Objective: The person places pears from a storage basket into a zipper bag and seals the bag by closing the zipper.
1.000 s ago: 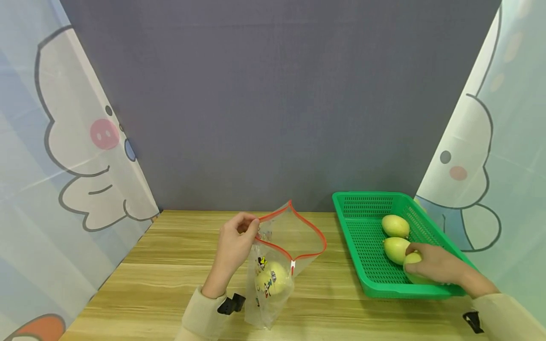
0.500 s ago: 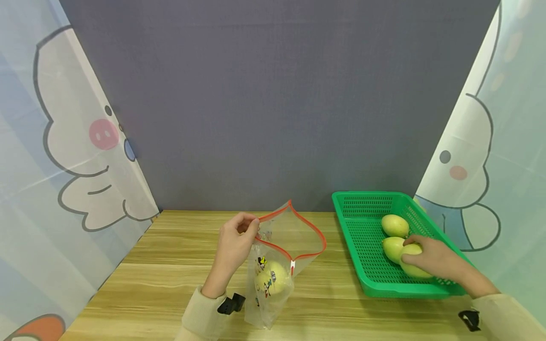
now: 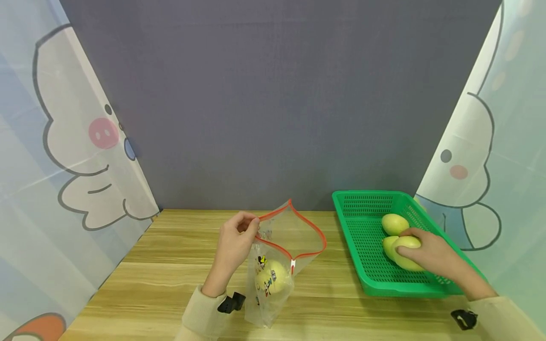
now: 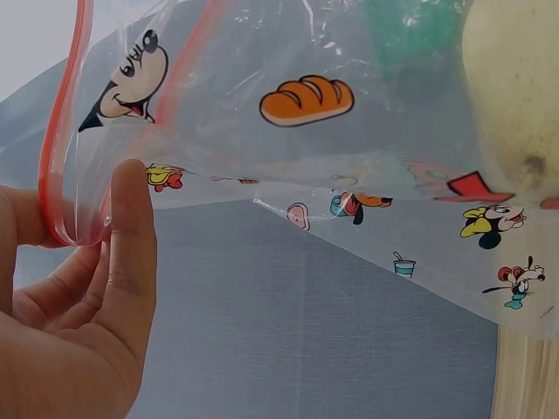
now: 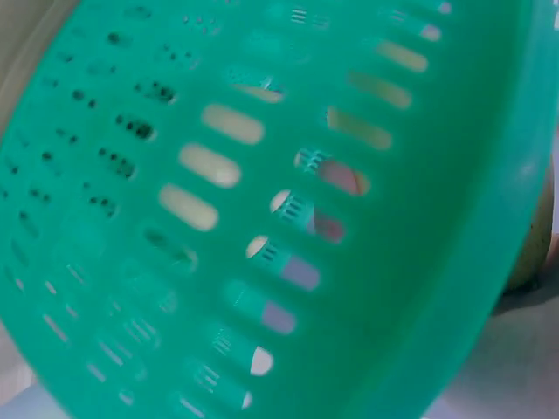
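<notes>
My left hand (image 3: 236,242) pinches the rim of a clear zip bag (image 3: 283,298) with a red closure, between thumb and fingers. The bag's mouth gapes, and cartoon prints mark its sides. Inside it lies one yellow-green mango (image 3: 275,277), also partly visible in the left wrist view as a pale mango (image 4: 515,87). Over at the right, my right hand (image 3: 439,255) grips another mango (image 3: 407,261) within the green basket (image 3: 351,251). Two more mangoes sit there: one behind (image 3: 394,224) and one partly covered by the held fruit (image 3: 387,247).
The slotted basket wall (image 5: 288,227) fills most of the right wrist view and hides the right hand's fingers. A wooden table (image 3: 162,274) bears everything. Behind it hangs a grey cloth (image 3: 273,104), with printed curtains (image 3: 77,118) at both sides.
My right hand has raised the gripped mango slightly and brought it a little left, so it now covers more of the neighbouring mango. My left hand and the bag stay put.
</notes>
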Available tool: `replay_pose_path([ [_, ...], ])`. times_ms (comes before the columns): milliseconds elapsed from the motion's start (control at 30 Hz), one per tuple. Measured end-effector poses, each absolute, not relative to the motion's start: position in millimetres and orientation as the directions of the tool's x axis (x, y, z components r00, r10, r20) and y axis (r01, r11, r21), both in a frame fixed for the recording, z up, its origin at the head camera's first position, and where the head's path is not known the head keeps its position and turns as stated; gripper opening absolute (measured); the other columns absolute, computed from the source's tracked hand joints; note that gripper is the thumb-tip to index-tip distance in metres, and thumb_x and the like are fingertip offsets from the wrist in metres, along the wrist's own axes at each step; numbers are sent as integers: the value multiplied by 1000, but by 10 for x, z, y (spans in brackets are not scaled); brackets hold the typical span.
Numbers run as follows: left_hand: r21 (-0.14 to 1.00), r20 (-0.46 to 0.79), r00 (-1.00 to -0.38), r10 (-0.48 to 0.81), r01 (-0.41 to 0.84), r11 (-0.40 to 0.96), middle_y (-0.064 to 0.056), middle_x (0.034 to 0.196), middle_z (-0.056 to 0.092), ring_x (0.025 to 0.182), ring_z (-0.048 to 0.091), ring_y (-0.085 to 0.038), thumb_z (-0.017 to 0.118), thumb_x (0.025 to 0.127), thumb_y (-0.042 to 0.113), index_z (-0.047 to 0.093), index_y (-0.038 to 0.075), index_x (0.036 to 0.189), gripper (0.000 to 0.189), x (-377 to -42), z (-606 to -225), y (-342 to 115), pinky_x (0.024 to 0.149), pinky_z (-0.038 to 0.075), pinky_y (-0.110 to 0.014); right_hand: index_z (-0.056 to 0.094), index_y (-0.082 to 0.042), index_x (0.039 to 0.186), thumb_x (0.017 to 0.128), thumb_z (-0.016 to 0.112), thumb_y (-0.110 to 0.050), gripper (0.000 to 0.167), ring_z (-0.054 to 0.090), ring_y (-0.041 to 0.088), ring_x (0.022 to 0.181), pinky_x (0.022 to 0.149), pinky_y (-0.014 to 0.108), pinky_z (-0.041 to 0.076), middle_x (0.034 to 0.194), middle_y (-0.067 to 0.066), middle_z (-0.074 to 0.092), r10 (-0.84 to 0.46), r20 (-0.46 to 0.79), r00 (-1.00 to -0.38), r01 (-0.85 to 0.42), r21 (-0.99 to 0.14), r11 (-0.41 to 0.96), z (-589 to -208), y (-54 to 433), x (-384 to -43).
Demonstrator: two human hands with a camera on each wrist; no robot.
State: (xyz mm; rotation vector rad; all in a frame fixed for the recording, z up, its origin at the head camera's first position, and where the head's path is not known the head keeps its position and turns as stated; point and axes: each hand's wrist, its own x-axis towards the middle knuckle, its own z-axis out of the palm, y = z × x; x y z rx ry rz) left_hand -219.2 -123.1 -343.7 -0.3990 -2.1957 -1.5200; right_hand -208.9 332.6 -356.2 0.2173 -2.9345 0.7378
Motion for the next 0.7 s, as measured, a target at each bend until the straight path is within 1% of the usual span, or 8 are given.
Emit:
replay_pose_path([
  [133,812,501,-865,-10,466,352,-11,81,69,66,61,-15,66,100,12,73,7,99,9,-2192,-3435,-1230,58,49,-29,60,3,127,96,66,-38,53,52,19,74,61,35,42,98,11,66,-97,170,-981,-167,-468,867,-3522,3258,-2083],
  [300,810,506,-863,-17,468,354,-3,79,68,66,61,-15,67,99,11,73,9,98,7,-2190,-3428,-1225,59,49,-29,60,3,130,95,67,-39,55,53,20,76,62,35,42,108,18,67,-92,202,-975,-180,-482,858,-3459,3148,-2059],
  [400,808,509,-861,-20,469,356,0,79,67,66,61,-15,67,99,11,73,10,97,7,-2190,-3424,-1223,59,49,-29,59,2,132,95,68,-38,55,53,21,77,62,36,43,107,18,67,-89,215,-973,-188,-496,848,-3421,3076,-2039],
  [533,810,505,-863,-21,466,356,-1,79,67,66,61,-15,67,99,12,73,9,97,7,-2190,-3425,-1227,59,49,-29,58,1,134,95,67,-37,55,54,21,76,62,36,43,105,16,66,-92,222,-971,-197,-513,835,-3371,2979,-2017],
  [700,814,497,-867,-20,459,356,-1,79,67,66,61,-15,67,99,12,73,6,99,9,-2186,-3428,-1232,58,49,-29,59,-3,134,95,68,-37,52,54,21,76,62,35,43,107,17,67,-97,247,-964,-215,-515,830,-3320,2861,-1989],
])
